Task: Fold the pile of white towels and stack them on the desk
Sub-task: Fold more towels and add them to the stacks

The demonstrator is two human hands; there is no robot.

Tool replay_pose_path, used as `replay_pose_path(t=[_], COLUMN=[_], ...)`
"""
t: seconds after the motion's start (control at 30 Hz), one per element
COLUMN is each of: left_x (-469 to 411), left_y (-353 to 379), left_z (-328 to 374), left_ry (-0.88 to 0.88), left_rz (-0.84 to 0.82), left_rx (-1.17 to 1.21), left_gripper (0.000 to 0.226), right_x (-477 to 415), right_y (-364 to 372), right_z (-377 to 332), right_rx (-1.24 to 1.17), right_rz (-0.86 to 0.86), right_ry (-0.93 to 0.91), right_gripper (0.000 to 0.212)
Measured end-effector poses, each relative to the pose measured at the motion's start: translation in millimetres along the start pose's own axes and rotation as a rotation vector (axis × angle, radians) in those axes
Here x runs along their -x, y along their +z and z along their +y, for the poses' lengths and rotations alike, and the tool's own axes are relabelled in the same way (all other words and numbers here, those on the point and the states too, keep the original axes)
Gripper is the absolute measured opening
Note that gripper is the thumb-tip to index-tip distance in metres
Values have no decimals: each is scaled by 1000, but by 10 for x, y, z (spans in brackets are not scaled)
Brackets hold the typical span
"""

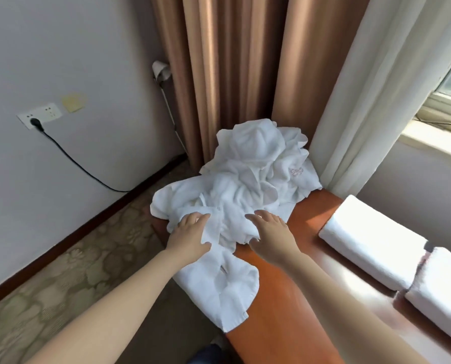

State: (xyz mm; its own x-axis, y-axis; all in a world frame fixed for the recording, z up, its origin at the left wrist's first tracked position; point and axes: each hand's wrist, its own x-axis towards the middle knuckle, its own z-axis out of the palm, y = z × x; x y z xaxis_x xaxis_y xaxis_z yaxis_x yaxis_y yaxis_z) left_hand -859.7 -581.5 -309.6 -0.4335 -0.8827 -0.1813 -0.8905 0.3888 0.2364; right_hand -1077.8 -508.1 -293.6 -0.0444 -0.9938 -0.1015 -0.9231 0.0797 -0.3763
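- Head view: left hand [190, 233] and right hand [270, 232] lie flat on the towel pile [248, 174], gripping nothing;
- tugging one towel could drag tangled neighbours off the desk [277, 298].

Left hand [190, 236] and right hand [270, 232] rest flat on crumpled white towel pile [248, 179] atop orange counter [279, 298]; folded towels [371, 245] at right.

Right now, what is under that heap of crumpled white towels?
The pile of towels lies on the orange desk, overhanging its edge. Anything else beneath the cloth is hidden.
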Motion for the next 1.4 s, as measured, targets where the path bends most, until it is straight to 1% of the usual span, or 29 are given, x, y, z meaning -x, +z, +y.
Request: replay_pose_path(t=[0.1, 0.3, 0.47, 0.8, 0.9, 0.97, 1.0, 1.03, 1.07, 1.17, 1.23, 1.33, 1.4], left_x=[-91, -327, -550, -836, -882, -915, -926, -933, -944, -1001, -1050, -1140, -1196], left_y=[-62, -142, -183, -156, -140, -129, -140, -156, -168, -225, -264, -305, -319], left_z=[-178, -431, -632, -887, -916, -904, -884, -856, -821, -649, -465, -207, -88], left_ry=[-27, -5, 33, 111, 139, 172, 190, 197, 204, 201, 192, 192, 199], left_rz=[7, -11, -70, -104, -91, -55, -33, -9, 6, 4, -24, -26, -23], left_rx=[25, 48, 72, 72, 87, 98, 113, 134, 166, 333, 426, 458, 452], left_gripper=[76, 73, 60, 52, 37, 17, 10, 15, 19, 24, 22, 28, 37], right_x=[-223, -613, -903, -1218, -1244, -1252, -1250, -1243, -1229, -1186, -1119, -1010, -903], right_y=[50, 196, 355, 583, 625, 625, 613, 590, 555, 390, 273, 133, 48], right_z=[-204, -468, -625, -706, -686, -660, -646, -634, -619, -533, -458, -264, -87], right_rx=[-31, -106, -136, -18, 5, -11, -53, -133, -259, -780, -1014, -1214, -1257], right_rz=[-24, -63, -80, -70, -51, -24, -7, 17, 51, 178, 260, 374, 478], right_ry=[-27, -39, -29, 32, 59, 86, 103, 133, 182, 372, 465, 580, 656], right_gripper=[65, 63, 60, 55, 45, 33, 28, 24, 20, 13, 10, 11, 13])
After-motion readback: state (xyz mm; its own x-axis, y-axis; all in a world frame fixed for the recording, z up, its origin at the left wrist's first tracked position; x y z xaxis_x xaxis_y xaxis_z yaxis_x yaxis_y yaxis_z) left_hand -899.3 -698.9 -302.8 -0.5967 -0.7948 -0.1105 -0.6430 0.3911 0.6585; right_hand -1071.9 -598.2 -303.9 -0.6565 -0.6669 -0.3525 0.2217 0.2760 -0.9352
